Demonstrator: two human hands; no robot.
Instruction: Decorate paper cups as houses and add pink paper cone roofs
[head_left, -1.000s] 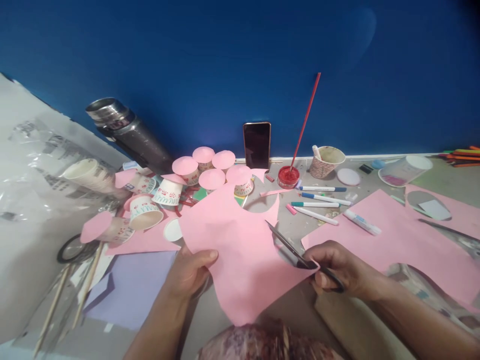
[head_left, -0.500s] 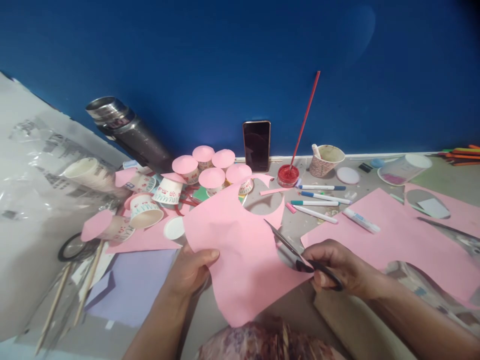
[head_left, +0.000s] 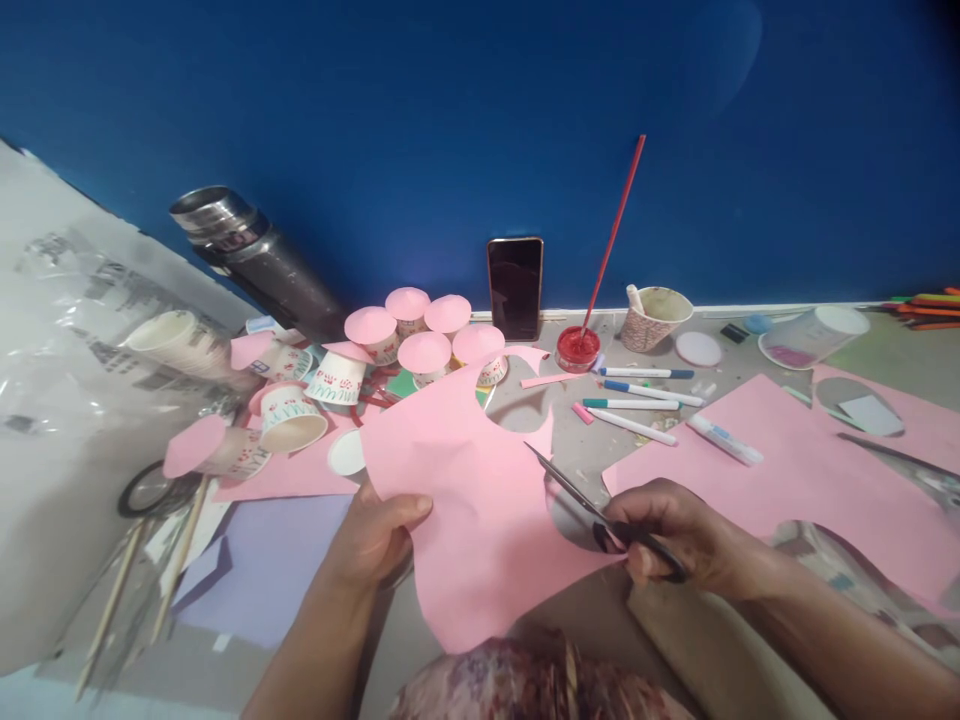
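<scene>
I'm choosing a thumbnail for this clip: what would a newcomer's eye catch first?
Probably the big, curve-edged pink sheet in the middle, held in the left hand, with scissors in the right hand by its right edge. Then the pink-topped cups behind it to the left, and the red stick slanting up before the blue wall.

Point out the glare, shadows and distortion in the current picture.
Head view: a soft shadow darkens the lower part of the held pink sheet; head view: pale glints dot the clear plastic at far left, and a faint arc of light marks the blue wall at upper right; head view: the flask leans outward, probably from wide-angle stretch.
</scene>
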